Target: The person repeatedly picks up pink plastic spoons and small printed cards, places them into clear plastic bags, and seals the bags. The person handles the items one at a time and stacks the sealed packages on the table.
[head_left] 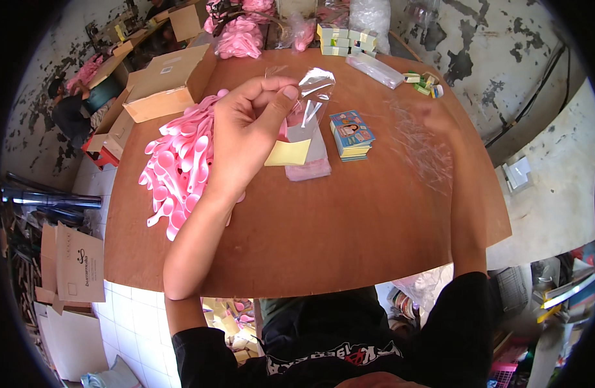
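My left hand point(249, 123) is raised over the middle of the table, thumb and fingers pinched on a small clear plastic bag point(318, 81). Just below the fingers show a yellow card point(289, 153) and a bit of pink; whether they are inside the bag cannot be made out. Under them lies a stack of clear bags point(309, 169). My right hand point(440, 119) is smeared by motion above a scatter of thin clear plastic strips point(423, 152). A stack of printed blue cards point(352, 132) sits between the hands. Beside my left forearm is a heap of pink spoons point(181, 168).
A cardboard box point(168, 81) stands at the table's far left. Along the back are bagged pink spoons point(239, 39), stacked card bundles point(346, 40), a clear plastic pack point(375, 70) and small green-and-white pieces point(427, 84). Another person point(74, 110) sits beyond, far left.
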`<state>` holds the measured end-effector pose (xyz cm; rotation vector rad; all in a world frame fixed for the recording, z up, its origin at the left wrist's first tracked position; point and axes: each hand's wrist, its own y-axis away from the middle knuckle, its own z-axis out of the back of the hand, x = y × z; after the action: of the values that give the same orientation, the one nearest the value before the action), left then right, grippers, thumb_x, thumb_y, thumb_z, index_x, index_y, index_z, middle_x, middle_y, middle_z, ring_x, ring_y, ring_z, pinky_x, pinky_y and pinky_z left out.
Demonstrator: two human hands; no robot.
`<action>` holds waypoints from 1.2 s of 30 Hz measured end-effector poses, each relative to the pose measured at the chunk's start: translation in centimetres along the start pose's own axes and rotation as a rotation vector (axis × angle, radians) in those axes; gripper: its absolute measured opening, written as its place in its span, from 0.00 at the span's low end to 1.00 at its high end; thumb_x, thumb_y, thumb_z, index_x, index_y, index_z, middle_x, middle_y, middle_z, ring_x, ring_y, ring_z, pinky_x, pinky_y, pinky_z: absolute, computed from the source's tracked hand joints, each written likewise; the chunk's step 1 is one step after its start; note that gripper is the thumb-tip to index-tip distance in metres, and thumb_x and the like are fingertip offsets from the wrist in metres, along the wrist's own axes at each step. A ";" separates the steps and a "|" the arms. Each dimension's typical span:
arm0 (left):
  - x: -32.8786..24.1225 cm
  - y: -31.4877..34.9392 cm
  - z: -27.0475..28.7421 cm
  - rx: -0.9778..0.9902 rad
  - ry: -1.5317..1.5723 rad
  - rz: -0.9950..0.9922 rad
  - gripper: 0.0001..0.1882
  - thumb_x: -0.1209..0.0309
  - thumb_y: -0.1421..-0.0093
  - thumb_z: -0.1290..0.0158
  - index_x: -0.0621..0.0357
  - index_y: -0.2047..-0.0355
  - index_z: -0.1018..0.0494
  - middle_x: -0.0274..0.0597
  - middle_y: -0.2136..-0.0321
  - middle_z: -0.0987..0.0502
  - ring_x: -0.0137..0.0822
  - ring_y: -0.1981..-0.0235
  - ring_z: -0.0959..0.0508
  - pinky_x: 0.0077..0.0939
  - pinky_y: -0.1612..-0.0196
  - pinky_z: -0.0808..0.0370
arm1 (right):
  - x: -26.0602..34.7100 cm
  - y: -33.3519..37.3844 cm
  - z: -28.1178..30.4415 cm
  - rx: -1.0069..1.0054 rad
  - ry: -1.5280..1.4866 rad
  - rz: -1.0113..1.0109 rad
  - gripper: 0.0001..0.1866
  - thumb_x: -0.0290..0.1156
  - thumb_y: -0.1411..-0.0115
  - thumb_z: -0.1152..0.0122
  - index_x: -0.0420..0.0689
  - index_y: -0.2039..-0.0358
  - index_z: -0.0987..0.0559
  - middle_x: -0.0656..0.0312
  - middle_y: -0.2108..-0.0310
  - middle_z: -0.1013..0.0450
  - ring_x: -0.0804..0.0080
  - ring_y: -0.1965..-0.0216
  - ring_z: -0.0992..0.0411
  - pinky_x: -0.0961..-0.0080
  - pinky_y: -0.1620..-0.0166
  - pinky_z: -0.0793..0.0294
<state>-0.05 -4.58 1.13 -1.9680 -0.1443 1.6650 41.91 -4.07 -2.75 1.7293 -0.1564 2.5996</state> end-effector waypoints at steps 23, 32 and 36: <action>2.1 -1.3 1.5 0.283 0.223 -0.081 0.22 0.68 0.37 0.45 0.62 0.45 0.35 0.42 0.55 0.26 0.31 0.55 0.26 0.27 0.51 0.27 | 14.9 3.5 -19.3 0.033 0.033 0.580 0.09 0.29 0.43 0.35 0.35 0.67 0.18 0.65 0.78 0.23 0.83 0.75 0.26 0.84 0.71 0.28; 3.7 -1.1 0.5 0.364 0.008 0.087 0.09 0.75 0.38 0.44 0.65 0.58 0.25 0.37 0.63 0.20 0.24 0.60 0.23 0.20 0.55 0.27 | 13.5 2.8 -17.6 0.016 -0.254 0.516 0.10 0.32 0.40 0.35 0.37 0.67 0.20 0.70 0.76 0.25 0.90 0.75 0.31 0.90 0.73 0.35; 3.3 -1.3 0.7 0.293 0.037 0.042 0.08 0.76 0.38 0.45 0.66 0.60 0.24 0.37 0.66 0.20 0.23 0.64 0.23 0.18 0.59 0.26 | 13.2 2.9 -16.6 0.178 -0.284 0.472 0.11 0.31 0.39 0.37 0.36 0.61 0.21 0.66 0.70 0.23 0.86 0.70 0.27 0.87 0.67 0.28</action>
<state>0.39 -1.88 -1.23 -1.7889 0.1486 1.5737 21.29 -5.98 2.83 2.3782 -0.3923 2.7145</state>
